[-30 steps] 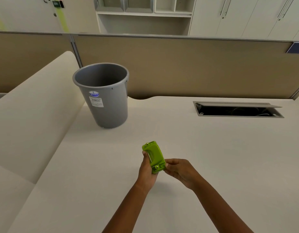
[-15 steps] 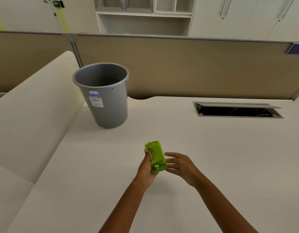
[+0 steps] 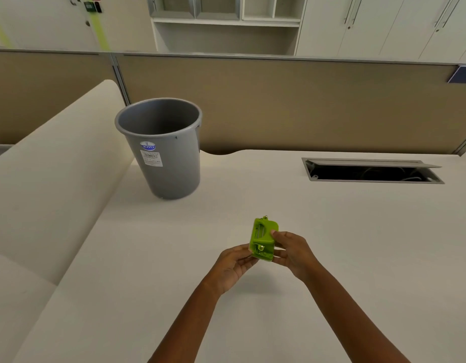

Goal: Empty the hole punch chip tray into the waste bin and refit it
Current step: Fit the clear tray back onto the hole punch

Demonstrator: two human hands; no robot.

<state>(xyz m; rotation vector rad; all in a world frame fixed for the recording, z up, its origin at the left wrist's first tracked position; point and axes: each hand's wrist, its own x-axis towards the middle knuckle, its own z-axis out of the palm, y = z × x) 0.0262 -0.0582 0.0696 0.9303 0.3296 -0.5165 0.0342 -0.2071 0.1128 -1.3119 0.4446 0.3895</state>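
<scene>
Small lime-green plastic hole punch (image 3: 263, 240) underside up, pinched between left hand (image 3: 235, 265) and right hand (image 3: 292, 254), above tabletop (image 3: 357, 231). Round grey plastic waste bin (image 3: 163, 150) far-left of grip. Carry over bin first, then pry tray.

An office: a pale counter (image 3: 331, 231) with a cable hatch (image 3: 370, 171) (its flap raised), fabric partition panels (image 3: 279, 106) behind, and white cupboards (image 3: 383, 24) with open shelving (image 3: 224, 24) beyond.
</scene>
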